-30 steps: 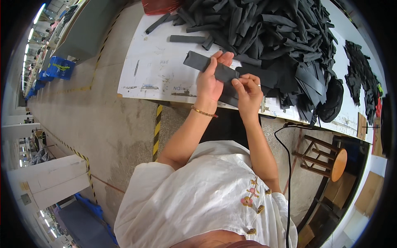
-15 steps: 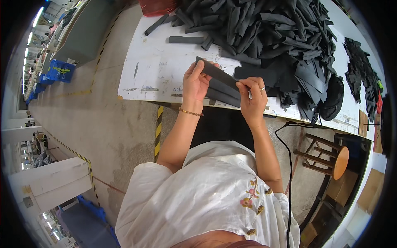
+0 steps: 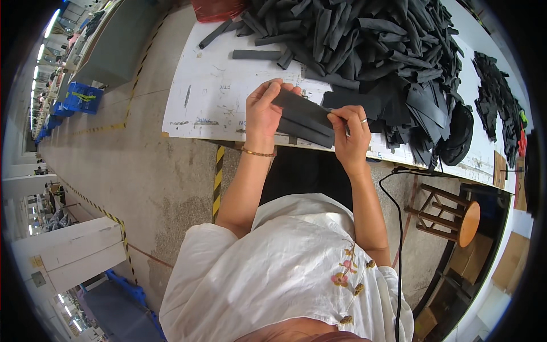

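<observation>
– In the upper middle of the frame, what do we see?
– We see a dark cloth strip (image 3: 306, 106); the left hand (image 3: 264, 111) grips one end, the right hand (image 3: 350, 135) pinches the other.
– And above?
– A pile of strips (image 3: 364, 43).

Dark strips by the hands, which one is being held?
The dark strip running between the left hand and right hand, gripped near both ends. The other strips lie on the white table or in the heap.

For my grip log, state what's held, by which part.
A dark fabric strip: left hand at its left end, right hand at its right end.
</observation>
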`<state>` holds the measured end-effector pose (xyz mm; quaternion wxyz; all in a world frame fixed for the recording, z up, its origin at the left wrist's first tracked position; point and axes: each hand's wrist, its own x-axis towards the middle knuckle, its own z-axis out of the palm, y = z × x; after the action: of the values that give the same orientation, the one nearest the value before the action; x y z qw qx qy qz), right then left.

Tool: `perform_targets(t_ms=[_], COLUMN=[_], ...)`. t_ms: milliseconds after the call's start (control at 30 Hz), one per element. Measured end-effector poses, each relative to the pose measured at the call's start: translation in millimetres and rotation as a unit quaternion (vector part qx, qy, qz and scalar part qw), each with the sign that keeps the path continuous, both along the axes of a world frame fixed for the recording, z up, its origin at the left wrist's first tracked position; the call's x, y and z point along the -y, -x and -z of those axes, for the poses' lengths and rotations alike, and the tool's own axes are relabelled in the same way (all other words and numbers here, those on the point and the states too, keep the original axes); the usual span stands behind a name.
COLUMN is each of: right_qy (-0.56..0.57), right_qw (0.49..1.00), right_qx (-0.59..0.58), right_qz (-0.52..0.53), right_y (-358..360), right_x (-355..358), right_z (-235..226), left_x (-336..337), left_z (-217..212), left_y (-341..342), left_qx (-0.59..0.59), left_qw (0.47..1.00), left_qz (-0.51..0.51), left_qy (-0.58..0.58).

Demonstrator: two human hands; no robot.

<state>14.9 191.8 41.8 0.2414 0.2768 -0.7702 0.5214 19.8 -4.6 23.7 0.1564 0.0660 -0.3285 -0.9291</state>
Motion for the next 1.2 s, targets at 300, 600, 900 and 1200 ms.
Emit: perform_targets(t_ms=[300,600,900,1200], right_qy=[0.2,-0.139,-0.202,-0.304], right_qw=[0.901,0.948,0.962,0.945], right_qx=[0.381,0.262,0.147,0.096], right_qz=[-0.057,0.113,0.114,0.07], right_y=[27.1,4.5,28.9,28.4], right_x=[-11.9,-11.2,-10.4,-15.5], right_z=[-5.9,48.7,46.8,55.3], left_x=[5.1,26.2,20.8,25.2], left_z=[-24.1,20.4,31.1,40.6], left_y=[19.2,-9.2,10.0,10.5], left_qx=[0.057,0.035,0.01,0.023], left_qw=[0.989,0.692,0.6,0.616], left_qz=[0.02,0.109,0.038,0.089], left_qy=[0.135,0.713,0.799,0.782])
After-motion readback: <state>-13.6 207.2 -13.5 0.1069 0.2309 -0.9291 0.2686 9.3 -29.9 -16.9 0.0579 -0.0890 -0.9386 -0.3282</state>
